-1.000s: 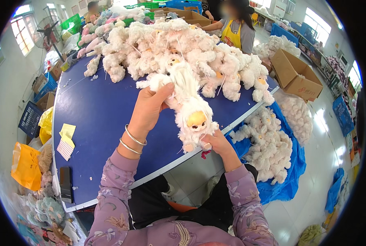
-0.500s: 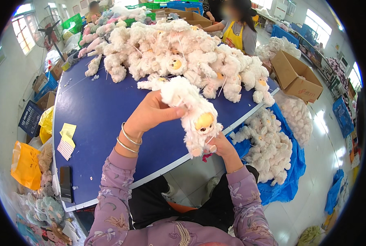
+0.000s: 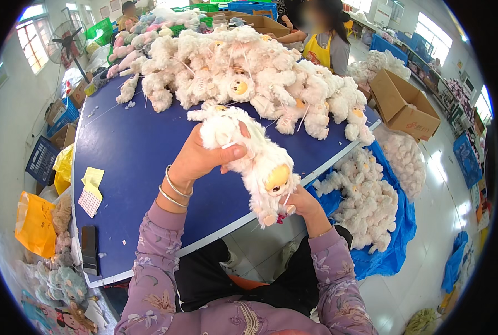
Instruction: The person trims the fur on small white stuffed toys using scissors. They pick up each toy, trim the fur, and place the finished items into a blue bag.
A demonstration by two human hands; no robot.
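Observation:
Over the near edge of the table I hold a fluffy white plush toy (image 3: 255,163) with a smooth yellow-and-peach face, its head tipped down toward me. My left hand (image 3: 200,154) is closed round the upper end of its body, thumb across the fur. My right hand (image 3: 306,203) is closed at the face end, pinching the toy's edge beside a thin white strand; some of its fingers are hidden behind the fur. A small dark-pink thing (image 3: 283,216) shows below those fingers, too little of it visible to name.
Similar white toys form a big pile (image 3: 215,67) on the blue table (image 3: 143,167). At right, a blue sack (image 3: 402,234) holds more, near an open cardboard box (image 3: 408,106). Paper sheets (image 3: 91,192) and a black phone-like object (image 3: 89,250) lie left. A person in a yellow apron (image 3: 317,50) stands beyond.
My left hand has shifted slightly left, drawing the toy's upper end with it, so the toy slants more. The right hand stays nearly in place at the face end.

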